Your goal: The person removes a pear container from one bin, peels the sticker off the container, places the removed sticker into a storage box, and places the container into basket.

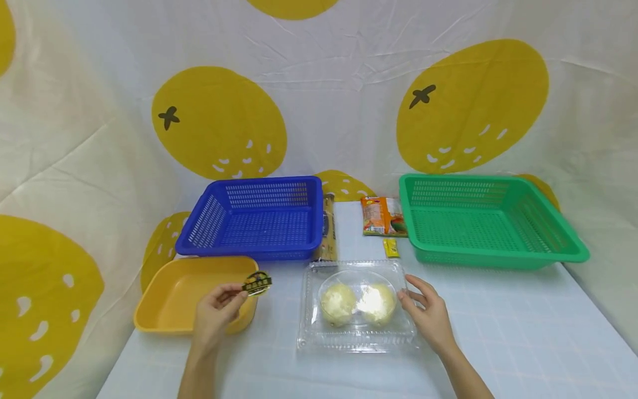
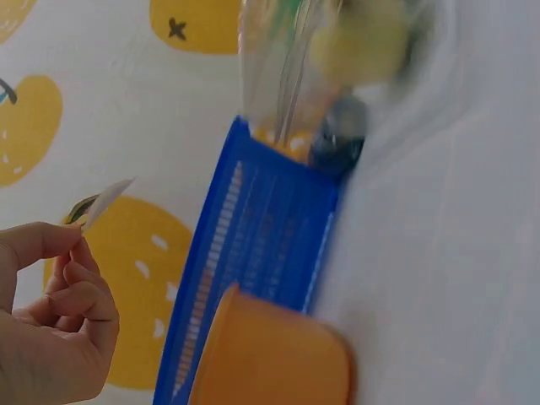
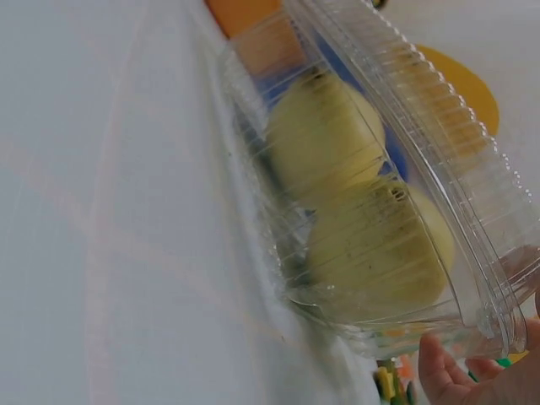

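Between thumb and fingertips my left hand pinches a small round sticker, dark with a gold and green print. In the left wrist view the sticker is seen nearly edge-on, its pale back showing. A clear plastic clamshell box lies on the table with its lid down. Inside are two round, pale yellow-green fruits, side by side. My right hand holds the box's right side, thumb near the lid and fingers at the edge, as the right wrist view also shows.
A yellow-orange tub stands at left, before a blue basket. A green basket is at back right. Between the baskets lie a long brown packet, an orange snack bag and a small yellow sachet.
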A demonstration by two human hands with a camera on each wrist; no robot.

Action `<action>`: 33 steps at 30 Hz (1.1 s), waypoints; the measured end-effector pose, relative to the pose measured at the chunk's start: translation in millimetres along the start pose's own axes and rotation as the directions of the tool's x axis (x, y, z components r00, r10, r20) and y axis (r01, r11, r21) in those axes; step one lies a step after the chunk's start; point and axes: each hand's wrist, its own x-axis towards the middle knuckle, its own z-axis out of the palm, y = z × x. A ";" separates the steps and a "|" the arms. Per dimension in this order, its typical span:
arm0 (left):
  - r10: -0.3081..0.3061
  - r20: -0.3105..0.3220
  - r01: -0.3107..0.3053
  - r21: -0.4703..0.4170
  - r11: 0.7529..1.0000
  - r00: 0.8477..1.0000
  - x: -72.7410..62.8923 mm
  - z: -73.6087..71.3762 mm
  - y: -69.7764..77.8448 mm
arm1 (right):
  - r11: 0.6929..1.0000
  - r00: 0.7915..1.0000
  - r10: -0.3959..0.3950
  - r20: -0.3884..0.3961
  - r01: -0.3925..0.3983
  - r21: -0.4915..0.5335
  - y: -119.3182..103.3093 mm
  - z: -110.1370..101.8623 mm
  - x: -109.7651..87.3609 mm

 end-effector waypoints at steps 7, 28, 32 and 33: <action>-0.100 -0.030 0.102 0.089 0.991 0.995 19.7 -77.2 -6.9 | 0.999 1.000 0.015 0.005 -0.015 -0.031 -1.6 -0.6 1.0; -0.126 0.257 -0.031 0.530 0.847 0.958 81.2 -126.8 -37.7 | 0.997 1.000 0.025 0.004 -0.024 -0.075 -4.3 -0.4 -0.1; -0.146 0.250 -0.010 0.533 0.846 0.957 86.6 -128.7 -44.8 | 0.996 1.000 0.022 0.004 -0.021 -0.085 -5.0 0.2 0.0; -0.151 0.247 -0.001 0.525 0.851 0.957 87.8 -129.4 -45.9 | 0.996 1.000 0.020 0.002 -0.020 -0.086 -5.0 0.2 -0.2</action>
